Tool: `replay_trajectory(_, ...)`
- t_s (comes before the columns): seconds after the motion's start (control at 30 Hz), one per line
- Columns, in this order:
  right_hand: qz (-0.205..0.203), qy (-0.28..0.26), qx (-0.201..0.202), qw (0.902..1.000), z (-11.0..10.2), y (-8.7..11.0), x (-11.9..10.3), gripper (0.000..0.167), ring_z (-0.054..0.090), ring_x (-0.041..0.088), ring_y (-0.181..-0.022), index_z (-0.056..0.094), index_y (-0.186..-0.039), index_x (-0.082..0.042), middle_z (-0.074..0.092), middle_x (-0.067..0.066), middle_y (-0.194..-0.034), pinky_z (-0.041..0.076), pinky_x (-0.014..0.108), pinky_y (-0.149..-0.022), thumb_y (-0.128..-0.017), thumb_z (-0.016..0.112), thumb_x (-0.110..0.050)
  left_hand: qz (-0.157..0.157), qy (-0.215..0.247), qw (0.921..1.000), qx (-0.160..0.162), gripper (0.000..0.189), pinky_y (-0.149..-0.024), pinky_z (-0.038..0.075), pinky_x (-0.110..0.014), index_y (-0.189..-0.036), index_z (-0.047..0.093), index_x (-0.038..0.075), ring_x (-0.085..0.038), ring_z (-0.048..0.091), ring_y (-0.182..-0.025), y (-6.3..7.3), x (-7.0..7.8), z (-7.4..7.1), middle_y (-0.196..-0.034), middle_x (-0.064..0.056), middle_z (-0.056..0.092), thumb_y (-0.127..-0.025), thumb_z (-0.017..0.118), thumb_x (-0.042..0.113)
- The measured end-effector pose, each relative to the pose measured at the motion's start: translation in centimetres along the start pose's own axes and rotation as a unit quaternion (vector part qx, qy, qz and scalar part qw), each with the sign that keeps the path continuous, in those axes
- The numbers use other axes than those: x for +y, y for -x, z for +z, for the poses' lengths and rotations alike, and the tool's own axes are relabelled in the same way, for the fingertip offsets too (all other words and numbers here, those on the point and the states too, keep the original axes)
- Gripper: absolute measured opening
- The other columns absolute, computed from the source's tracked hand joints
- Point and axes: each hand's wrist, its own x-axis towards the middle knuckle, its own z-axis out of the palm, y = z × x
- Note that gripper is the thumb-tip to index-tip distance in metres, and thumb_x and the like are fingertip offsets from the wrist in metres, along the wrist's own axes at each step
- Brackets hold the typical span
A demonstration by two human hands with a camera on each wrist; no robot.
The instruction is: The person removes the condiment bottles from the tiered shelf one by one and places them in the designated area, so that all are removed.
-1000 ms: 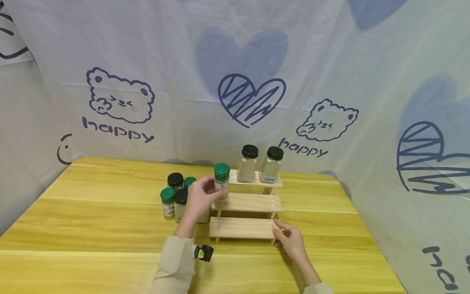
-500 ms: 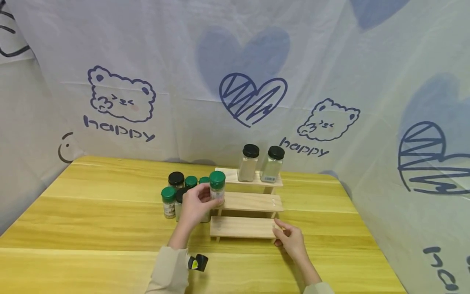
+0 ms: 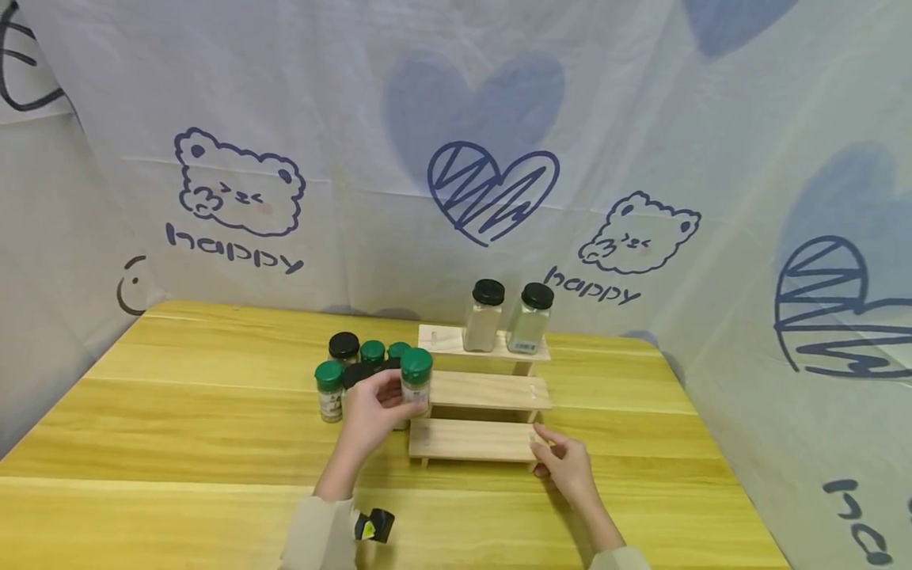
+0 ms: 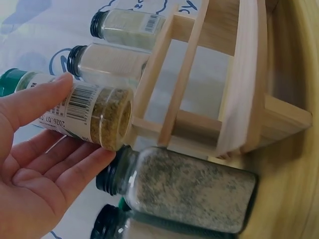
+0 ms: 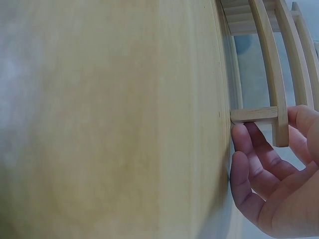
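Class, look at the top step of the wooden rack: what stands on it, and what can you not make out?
On the top step stand two black-lidded jars, side by side toward its right end, holding pale contents. Its left end is bare. What the contents are cannot be told.

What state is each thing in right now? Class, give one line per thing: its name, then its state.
Green-capped jar: capped, upright, held off the rack.
Left hand: grips that jar.
Right hand: fingers touch the rack's lowest step.
Wooden rack: two black-capped jars upright on top step.
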Motion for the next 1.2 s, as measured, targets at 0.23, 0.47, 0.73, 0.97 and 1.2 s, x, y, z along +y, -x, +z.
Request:
replay_trajectory(0.23,0.000,0.000,0.000,1.0000,0.0,0.1,0.0,0.036,0.056,0.019,-0.050,0.057,-0.119,-0.001,0.061,0.010,-0.064,0.040,0.021,-0.037,-0.084,0.062,-0.010,-0.003,0.016,0.9998,-0.010,0.035,-0.077,0.050,-0.032,-0.100,0.062,-0.005,-0.027,0.060,-0.089,0.6,-0.7,-0.6,-0.094,-0.015,0.063,-0.067,0.075,-0.003)
replay_trajectory(0.47,0.009,0.002,-0.008,0.9999,0.1,0.2,-0.2,0.037,0.055,0.017,-0.050,0.055,-0.121,-0.002,0.061,0.008,-0.065,0.038,0.021,-0.036,-0.085,0.061,-0.011,0.000,-0.010,0.9997,-0.022,0.037,-0.074,0.051,-0.029,-0.097,0.065,-0.004,-0.022,0.061,-0.084,1.2,-1.6,-1.4,-0.091,-0.012,0.064,-0.064,0.079,0.002)
replay_trajectory(0.73,0.010,0.006,-0.007,0.9999,0.1,0.2,-0.2,0.037,0.056,0.017,-0.050,0.055,-0.121,-0.003,0.061,0.008,-0.065,0.039,0.021,-0.037,-0.085,0.061,-0.012,0.018,-0.050,0.9982,-0.028,0.032,-0.068,0.053,-0.030,-0.090,0.068,0.000,-0.022,0.061,-0.078,1.6,-2.6,-2.0,-0.088,-0.009,0.064,-0.061,0.080,0.004)
replay_trajectory(0.97,0.011,0.008,-0.008,0.9999,0.1,0.2,-0.2,0.038,0.056,0.017,-0.051,0.056,-0.121,-0.004,0.061,0.007,-0.065,0.040,0.022,-0.038,-0.085,0.062,-0.013,0.014,-0.093,0.9952,-0.026,0.037,-0.062,0.050,-0.026,-0.094,0.068,-0.001,-0.019,0.057,-0.075,1.9,-3.6,-2.4,-0.086,-0.007,0.064,-0.060,0.081,0.004)
replay_trajectory(1.2,0.011,0.005,-0.007,0.9999,0.1,0.2,-0.2,0.038,0.056,0.017,-0.050,0.056,-0.121,-0.004,0.060,0.007,-0.065,0.041,0.023,-0.038,-0.085,0.062,-0.013,0.003,-0.103,0.9943,-0.027,0.029,-0.069,0.051,-0.034,-0.085,0.069,0.001,-0.021,0.060,-0.078,2.0,-4.1,-2.7,-0.085,-0.008,0.066,-0.059,0.080,0.000)
